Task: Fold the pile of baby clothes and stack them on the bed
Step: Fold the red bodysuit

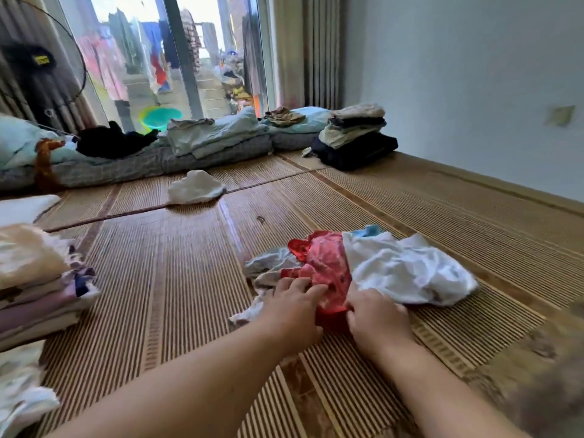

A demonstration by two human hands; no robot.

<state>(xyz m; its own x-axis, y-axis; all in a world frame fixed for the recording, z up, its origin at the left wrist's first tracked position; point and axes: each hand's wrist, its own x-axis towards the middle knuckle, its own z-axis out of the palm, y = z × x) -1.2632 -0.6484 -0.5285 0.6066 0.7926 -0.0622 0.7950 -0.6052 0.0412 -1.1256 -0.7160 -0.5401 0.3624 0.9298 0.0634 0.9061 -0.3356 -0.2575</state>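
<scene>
At the left, a stack of folded clothes (34, 286) stands on the mat (189, 263), so a good part of the work seems done. What remains is the small pile (373, 263) further right (a grey piece (268, 267), a red garment (328, 273), a white garment (407, 270)). The left hand (294, 300) grips the red garment with bent fingers. The right hand (376, 314), just beside it, pinches the same garment at its near edge and touches the white garment.
</scene>
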